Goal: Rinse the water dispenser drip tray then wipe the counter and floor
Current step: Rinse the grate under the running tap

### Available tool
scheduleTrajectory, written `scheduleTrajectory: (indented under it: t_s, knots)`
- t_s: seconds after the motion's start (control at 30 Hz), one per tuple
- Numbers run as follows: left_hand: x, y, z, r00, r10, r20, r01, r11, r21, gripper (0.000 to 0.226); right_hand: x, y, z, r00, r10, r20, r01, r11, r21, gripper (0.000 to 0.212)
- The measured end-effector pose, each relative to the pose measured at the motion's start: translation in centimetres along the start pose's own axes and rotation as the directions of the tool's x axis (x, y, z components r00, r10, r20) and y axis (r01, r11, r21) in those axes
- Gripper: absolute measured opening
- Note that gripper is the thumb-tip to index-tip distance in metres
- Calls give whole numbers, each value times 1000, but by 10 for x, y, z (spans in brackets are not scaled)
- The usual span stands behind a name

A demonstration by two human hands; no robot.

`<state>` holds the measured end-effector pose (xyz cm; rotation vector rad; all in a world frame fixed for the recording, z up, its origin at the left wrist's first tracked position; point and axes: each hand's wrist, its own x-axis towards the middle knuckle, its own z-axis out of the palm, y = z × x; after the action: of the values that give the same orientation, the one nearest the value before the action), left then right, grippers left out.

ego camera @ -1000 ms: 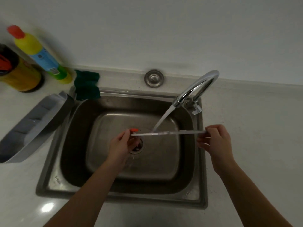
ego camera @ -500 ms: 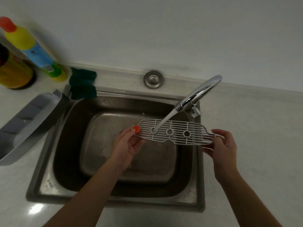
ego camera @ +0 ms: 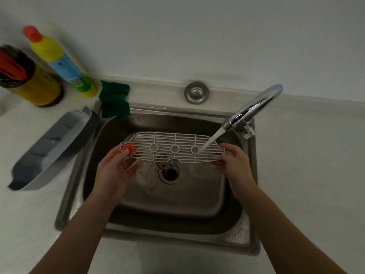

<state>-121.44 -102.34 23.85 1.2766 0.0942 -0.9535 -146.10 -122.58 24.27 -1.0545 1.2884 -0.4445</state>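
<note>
**Step in hand: rinsing.** The drip tray grille [ego camera: 173,148] is at centre frame, held nearly flat above the sink drain [ego camera: 170,172] and clear of the basin floor. Your left grip [ego camera: 116,171] pinches its left end, thumb just beside the orange float button [ego camera: 128,148]. Your right grip [ego camera: 235,165] grasps the right end between thumb and fingers. The water stream [ego camera: 211,142] from the faucet [ego camera: 254,107] strikes the grille beside its rightmost ring, so only that end is under the flow.

**Next move, as judged.** Slide the grille toward the right of the frame so that the stream passes over the middle and left sections. Then turn it over for the underside. Hold both ends firmly, since wet plastic is likely to slip.

**Containers.**
- The steel sink [ego camera: 77,184] holds a thin sheet of water running to the drain. No other item lies in it.
- The grey drip tray basin [ego camera: 49,153] sits on the counter [ego camera: 306,175] at centre left, its upper end resting against the sink rim. Its compartments show nothing inside. You cannot tell whether they are wet. It probably awaits its own rinse.
- The yellow bottle [ego camera: 59,62] and the dark-lidded jar [ego camera: 29,78], at upper left, are both capped, so their fill is not visible.

A green scouring pad [ego camera: 114,101] lies on the sink's upper left corner, within reach for the counter wipe. The floor is out of view.
</note>
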Motion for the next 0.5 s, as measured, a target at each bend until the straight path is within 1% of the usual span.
scheduleTrajectory:
  t_s: [0.1, 0.17, 0.23, 0.3, 0.33, 0.4, 0.5]
  knots:
    - [2, 11, -10, 998, 33, -51, -31, 999, 35, 26, 6, -18, 13, 993, -103, 52, 106, 993, -57, 27]
    - [2, 10, -13, 997, 32, -72, -25, 995, 93, 19, 7, -26, 17, 985, -164, 61, 169, 982, -85, 28]
    - [0, 4, -14, 995, 10, -100, 15, 969, 248, 20, 4, -30, 16, 974, -221, 55, 226, 966, -124, 30]
    - [1, -8, -17, 990, -30, -136, 90, 884, 458, 31, -1, -30, 11, 958, -281, 51, 285, 938, -195, 33]
    - [2, -15, -17, 986, -58, -159, 133, 846, 517, 38, -5, -27, 7, 949, -312, 50, 314, 917, -247, 34]
    - [4, -26, -14, 970, -132, -205, 223, 824, 521, 46, -12, -20, -4, 936, -349, 48, 345, 879, -329, 34]
    - [8, -35, 1, 942, -256, -218, 322, 871, 370, 53, -21, -4, -18, 936, -349, 43, 336, 855, -395, 28]
